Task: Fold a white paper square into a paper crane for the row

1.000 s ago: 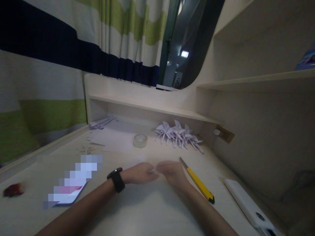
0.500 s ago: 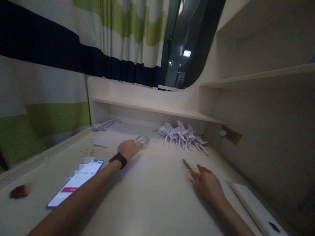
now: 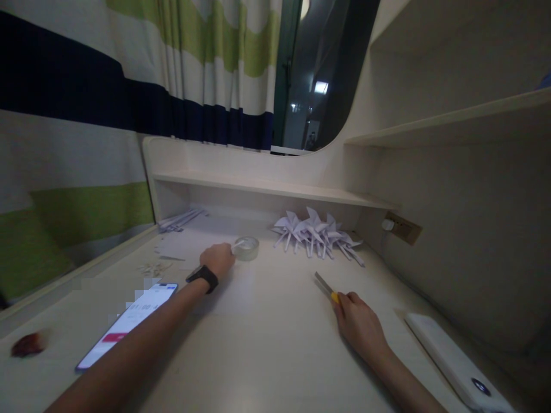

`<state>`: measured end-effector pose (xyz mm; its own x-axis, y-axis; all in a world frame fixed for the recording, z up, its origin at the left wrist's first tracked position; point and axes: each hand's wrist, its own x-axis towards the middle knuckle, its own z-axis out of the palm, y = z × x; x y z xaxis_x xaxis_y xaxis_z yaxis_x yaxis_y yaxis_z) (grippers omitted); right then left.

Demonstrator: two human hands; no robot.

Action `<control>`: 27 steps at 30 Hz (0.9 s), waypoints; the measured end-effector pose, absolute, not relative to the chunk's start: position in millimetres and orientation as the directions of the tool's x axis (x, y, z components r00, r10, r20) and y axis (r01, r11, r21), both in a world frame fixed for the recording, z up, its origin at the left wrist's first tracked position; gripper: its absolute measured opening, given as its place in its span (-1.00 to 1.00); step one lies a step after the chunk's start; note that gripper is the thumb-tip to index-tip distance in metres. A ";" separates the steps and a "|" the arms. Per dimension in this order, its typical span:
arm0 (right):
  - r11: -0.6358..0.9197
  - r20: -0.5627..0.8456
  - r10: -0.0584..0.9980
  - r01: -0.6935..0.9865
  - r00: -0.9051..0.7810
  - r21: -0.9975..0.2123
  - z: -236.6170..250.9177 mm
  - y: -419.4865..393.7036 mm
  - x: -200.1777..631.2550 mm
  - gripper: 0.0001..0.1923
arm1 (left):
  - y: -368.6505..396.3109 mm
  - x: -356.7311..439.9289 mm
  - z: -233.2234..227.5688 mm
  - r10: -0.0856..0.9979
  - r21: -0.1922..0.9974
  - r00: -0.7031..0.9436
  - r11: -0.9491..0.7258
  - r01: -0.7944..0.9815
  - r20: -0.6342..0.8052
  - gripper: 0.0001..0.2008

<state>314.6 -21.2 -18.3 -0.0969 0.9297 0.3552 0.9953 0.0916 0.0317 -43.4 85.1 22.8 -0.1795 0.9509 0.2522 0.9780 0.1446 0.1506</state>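
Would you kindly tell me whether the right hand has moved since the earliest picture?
Yes: against the paper pinwheels, the right hand has moved rightward and downward in view, now gripping the yellow utility knife.

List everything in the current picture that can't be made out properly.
All in the head view:
- Left hand: its back hides how the fingers meet the white strip.
- Yellow cutter: the right hand covers most of its handle.
- Phone: the left forearm hides part of its screen.
- Dark red object: too blurred to identify.
- Blue item on the shelf: cut off by the right edge.
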 end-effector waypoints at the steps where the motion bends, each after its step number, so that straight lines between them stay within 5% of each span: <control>1: 0.109 0.367 0.924 0.994 -0.108 0.018 -15.2 -22.0 311.1 -0.72 | 84.7 -47.2 23.9 0.951 0.141 -0.172 0.139 0.980 0.259 -0.66; 8: 0.385 0.396 0.857 0.921 -0.330 -0.066 16.7 -9.3 252.0 -0.77 | 85.9 -68.2 35.7 0.955 0.074 -0.071 0.051 0.996 0.286 -0.67; 17: 0.563 0.381 0.664 0.766 -0.643 0.311 29.8 53.8 142.3 -0.86 | 94.0 -82.7 49.4 0.974 0.019 -0.018 0.014 1.000 0.227 -0.74; 27: 0.606 0.416 0.610 0.735 -0.674 0.303 26.2 65.6 98.6 -0.76 | 99.7 -89.3 52.7 0.978 -0.019 0.009 -0.006 1.000 0.211 -0.73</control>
<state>98.6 65.6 26.2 -0.6745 0.6100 0.4159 0.7352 0.6064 0.3030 -89.3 99.7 52.7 0.0095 0.9775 0.2106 0.9998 -0.0056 -0.0191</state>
